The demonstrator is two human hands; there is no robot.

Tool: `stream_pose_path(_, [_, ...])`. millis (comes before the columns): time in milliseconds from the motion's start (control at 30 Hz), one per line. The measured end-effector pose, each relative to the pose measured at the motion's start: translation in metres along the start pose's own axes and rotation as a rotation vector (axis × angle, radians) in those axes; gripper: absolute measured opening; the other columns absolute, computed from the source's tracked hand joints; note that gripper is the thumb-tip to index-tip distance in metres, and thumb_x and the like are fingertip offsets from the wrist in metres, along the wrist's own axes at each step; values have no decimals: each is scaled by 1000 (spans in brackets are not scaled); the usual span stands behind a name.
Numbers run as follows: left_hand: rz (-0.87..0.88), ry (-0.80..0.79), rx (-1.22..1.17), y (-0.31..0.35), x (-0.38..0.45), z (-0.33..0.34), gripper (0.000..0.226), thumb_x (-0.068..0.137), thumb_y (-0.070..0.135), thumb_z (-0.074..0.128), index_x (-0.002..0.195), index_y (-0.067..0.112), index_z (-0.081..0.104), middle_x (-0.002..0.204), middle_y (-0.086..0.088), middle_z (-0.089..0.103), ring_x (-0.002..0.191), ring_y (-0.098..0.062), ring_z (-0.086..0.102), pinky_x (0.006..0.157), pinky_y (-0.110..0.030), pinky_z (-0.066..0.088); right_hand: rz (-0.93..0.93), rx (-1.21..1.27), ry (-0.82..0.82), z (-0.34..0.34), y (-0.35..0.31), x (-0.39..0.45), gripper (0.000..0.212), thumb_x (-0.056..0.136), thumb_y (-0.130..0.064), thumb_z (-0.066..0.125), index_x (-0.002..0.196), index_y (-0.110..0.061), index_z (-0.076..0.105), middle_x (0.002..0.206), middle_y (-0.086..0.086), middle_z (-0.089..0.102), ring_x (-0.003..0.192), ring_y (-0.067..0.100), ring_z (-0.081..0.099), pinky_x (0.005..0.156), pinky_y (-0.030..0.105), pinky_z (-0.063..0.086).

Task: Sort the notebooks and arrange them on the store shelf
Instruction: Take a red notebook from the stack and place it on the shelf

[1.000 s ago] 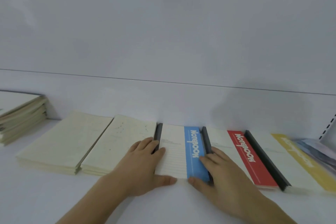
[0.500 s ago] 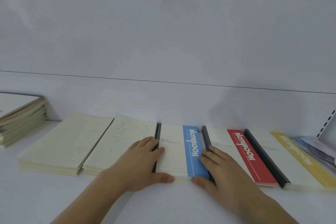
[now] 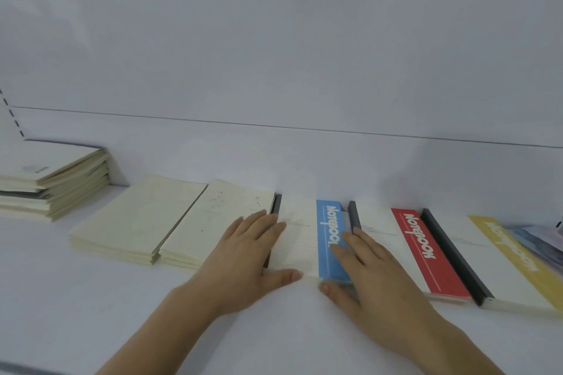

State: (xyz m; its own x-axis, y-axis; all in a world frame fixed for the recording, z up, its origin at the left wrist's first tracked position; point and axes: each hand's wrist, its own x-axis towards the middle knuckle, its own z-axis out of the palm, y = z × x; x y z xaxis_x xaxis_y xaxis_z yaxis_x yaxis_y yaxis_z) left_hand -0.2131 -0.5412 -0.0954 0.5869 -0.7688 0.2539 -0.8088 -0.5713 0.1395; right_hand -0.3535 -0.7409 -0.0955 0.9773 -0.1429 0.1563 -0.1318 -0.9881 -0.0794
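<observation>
A blue-striped notebook stack (image 3: 307, 240) lies flat on the white shelf (image 3: 61, 298), between my two hands. My left hand (image 3: 243, 259) lies against its left edge, fingers straight, thumb along the front edge. My right hand (image 3: 365, 271) rests flat on its right side, fingers straight over the blue stripe, thumb at the front corner. To the right lie a red-striped notebook stack (image 3: 408, 250) and a yellow-striped notebook stack (image 3: 487, 259). Two cream notebook stacks (image 3: 137, 219) (image 3: 213, 216) lie to the left.
A taller pile of cream notebooks (image 3: 51, 179) sits at the far left against the shelf's back panel (image 3: 274, 70). Bluish notebooks (image 3: 539, 240) peek in at the far right edge. Bare shelf runs along the front.
The view has swung left, showing more of the left pile. Both hands stay on the blue-striped stack; my right fingers have slid further onto the blue stripe.
</observation>
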Motion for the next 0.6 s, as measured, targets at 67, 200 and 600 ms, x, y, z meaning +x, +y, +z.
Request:
stream_pose_path(67, [-26, 108, -44, 2, -12, 0, 79, 90, 75, 33, 151, 25, 37, 157, 9, 33, 149, -12, 19, 123, -35, 18, -13, -2, 22, -3, -6, -2, 89, 78, -77, 1, 151, -30, 18, 161, -7, 4, 147, 12, -9, 119, 31, 2])
stream_pose_path(200, [-92, 276, -101, -14, -39, -7, 54, 100, 48, 29, 137, 19, 55, 144, 3, 53, 140, -17, 41, 115, -43, 37, -3, 13, 83, -2, -31, -6, 88, 79, -78, 1, 151, -30, 21, 161, -7, 7, 147, 10, -7, 119, 28, 2])
stream_pose_path(600, [-202, 334, -34, -112, -175, -75, 60, 97, 55, 29, 144, 23, 48, 148, 5, 48, 140, -15, 40, 115, -30, 25, -63, 70, 182, 2, -222, -5, 73, 90, -70, 16, 151, -30, 19, 160, -12, 7, 146, 5, -7, 116, 24, -3])
